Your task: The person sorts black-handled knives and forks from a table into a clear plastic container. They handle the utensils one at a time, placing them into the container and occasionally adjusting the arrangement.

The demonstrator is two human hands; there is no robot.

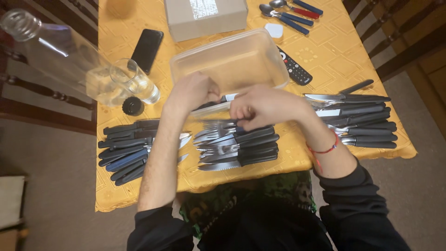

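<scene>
My left hand (pixel 193 90) is closed in a fist at the front rim of a clear plastic container (pixel 260 51). My right hand (pixel 260 107) is closed just to its right, above a middle pile of black-handled forks and knives (pixel 241 144). Between the two hands runs a black-handled knife (pixel 227 97); its dark handle goes into my left fist and its blade toward my right fingers. A second pile of dark-handled cutlery (pixel 125 148) lies under my left forearm, and a third pile (pixel 362 116) lies to the right.
On the yellow tablecloth (pixel 325 46) are a tilted glass bottle (pixel 60 51), a drinking glass (pixel 134 81), a black cap (pixel 133 106), a phone (pixel 147 49), a cardboard box (pixel 204 16), a remote (pixel 295 69) and blue- and red-handled spoons (pixel 290 11). Wooden chairs flank the table.
</scene>
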